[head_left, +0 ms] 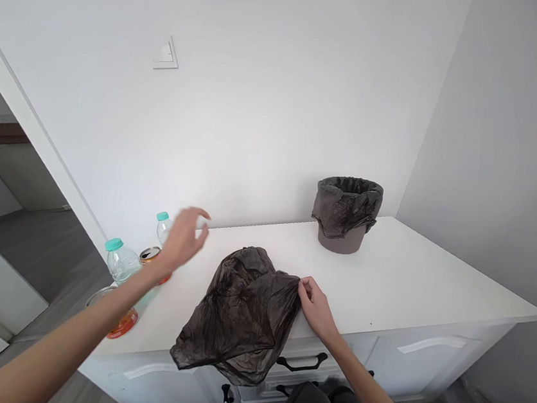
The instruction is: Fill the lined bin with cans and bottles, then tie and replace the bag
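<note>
A black plastic garbage bag [244,309] lies crumpled on the white cabinet top, its lower part hanging over the front edge. My right hand [314,304] pinches the bag's right upper corner between thumb and fingers. To the left of the bag, my left hand [185,238] is raised, thumb and fingers apart with nothing between them, slightly smeared by motion. Behind that hand and forearm stand a clear bottle with a teal cap [122,261], another teal-capped bottle [162,225] and an opened can [150,254]. My left forearm partly covers an orange-red can [124,323].
A small trash bin [342,236] lined with a black bag stands near the wall at back right. The white cabinet top [424,277] has a front edge with black drawer handles [303,361] below. A light switch [166,54] is on the wall; a doorway opens at left.
</note>
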Motion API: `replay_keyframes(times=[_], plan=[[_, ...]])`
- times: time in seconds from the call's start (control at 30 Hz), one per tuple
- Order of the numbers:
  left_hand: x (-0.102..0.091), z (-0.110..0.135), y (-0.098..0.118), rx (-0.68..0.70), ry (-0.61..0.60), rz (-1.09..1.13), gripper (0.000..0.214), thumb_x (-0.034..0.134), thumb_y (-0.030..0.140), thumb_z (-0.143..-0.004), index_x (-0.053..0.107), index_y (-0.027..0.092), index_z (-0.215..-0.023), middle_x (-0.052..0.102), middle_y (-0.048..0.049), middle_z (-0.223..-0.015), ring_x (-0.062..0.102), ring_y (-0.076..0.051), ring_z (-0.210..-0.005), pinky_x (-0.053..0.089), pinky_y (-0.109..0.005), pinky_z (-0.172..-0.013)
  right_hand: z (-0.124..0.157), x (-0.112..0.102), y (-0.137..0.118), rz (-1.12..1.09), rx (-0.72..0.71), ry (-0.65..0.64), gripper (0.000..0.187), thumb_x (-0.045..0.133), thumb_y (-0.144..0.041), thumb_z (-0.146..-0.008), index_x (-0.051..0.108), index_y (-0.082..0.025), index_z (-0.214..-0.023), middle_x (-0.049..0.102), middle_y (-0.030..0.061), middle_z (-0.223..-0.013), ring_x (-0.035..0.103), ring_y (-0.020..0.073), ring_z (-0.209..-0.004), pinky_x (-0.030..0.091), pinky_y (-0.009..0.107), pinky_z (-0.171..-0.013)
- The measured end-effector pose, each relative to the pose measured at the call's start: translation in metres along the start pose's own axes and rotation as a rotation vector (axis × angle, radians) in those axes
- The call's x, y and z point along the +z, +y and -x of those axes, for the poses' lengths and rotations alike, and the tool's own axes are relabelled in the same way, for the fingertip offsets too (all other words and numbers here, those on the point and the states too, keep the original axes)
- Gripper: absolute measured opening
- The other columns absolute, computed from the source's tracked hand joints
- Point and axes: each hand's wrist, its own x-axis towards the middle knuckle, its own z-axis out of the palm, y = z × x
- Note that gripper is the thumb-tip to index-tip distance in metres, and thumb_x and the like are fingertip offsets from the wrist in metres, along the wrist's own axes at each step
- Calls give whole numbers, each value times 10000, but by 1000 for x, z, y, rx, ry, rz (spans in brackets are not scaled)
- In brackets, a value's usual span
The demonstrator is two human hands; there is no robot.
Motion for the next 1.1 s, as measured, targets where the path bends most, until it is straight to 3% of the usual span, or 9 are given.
replay_keyframes(times=[0.13,0.33,0.4,0.47,0.6,0.73,0.87,0.97,1.1], plan=[[26,74,26,111,-328,45,469,593,615,-899,651,244,-1179,713,-110,-1221,621,-322,-1235,494,-465,-1082,29,-23,-34,50,-25,-32,418,415,-651,-970,504,-266,-835,607,40,-813,540,220,-717,447,337,-641],[41,168,26,207,-633,49,593,485,661,-979,611,232,-1370,625,-110,-1477,528,-309,-1423,422,-488,-1192,92,-71,-66,234,-161,-418,358,484,-557,-1021,592,-249,-874,679,37,-947,602,199,-817,487,314,-714],[41,182,18,242,-704,13,621,437,646,-1009,553,222,-1449,548,-120,-1562,442,-319,-1497,387,-521,-1220,99,-75,-61,233,-180,-389,358,463,-547,-1045,612,-249,-915,686,31,-919,628,199,-855,502,306,-737],[41,191,9,293,-737,-16,618,411,614,-1032,504,220,-1498,487,-121,-1611,394,-317,-1530,375,-536,-1232,92,-69,-54,228,-199,-247,360,424,-542,-1063,629,-250,-1015,706,46,-963,654,212,-921,523,313,-762],[35,203,-4,407,-697,-47,543,393,494,-1070,435,260,-1558,411,-74,-1666,335,-289,-1564,347,-532,-1264,49,-36,-52,320,-362,-107,360,382,-498,-1082,613,-259,-1220,695,90,-1224,649,233,-1119,529,379,-952],[20,209,-12,502,-705,-68,526,291,318,-1095,334,281,-1617,366,-18,-1693,275,-223,-1589,322,-470,-1288,5,1,-64,516,-519,-379,427,404,-524,-1071,587,-270,-1360,620,81,-1442,558,248,-1337,437,433,-1131],[9,195,-22,481,-641,-167,510,347,317,-1068,430,315,-1571,490,-17,-1620,385,-224,-1541,316,-490,-1282,-1,28,-52,765,-521,-606,563,376,-597,-1061,598,-236,-1432,605,102,-1495,516,299,-1404,328,512,-1213],[7,181,-17,357,-471,-258,487,389,318,-1044,527,264,-1508,593,-88,-1524,431,-299,-1512,273,-597,-1273,12,40,-31,977,-446,-471,591,287,-521,-1092,573,-189,-1489,581,156,-1514,497,346,-1412,294,566,-1205],[8,184,25,321,-308,-190,456,354,301,-1059,554,244,-1465,631,-102,-1471,490,-285,-1469,320,-591,-1264,23,39,-14,1153,-333,-252,610,270,-489,-1085,566,-158,-1504,603,214,-1456,532,390,-1333,382,572,-1100]])
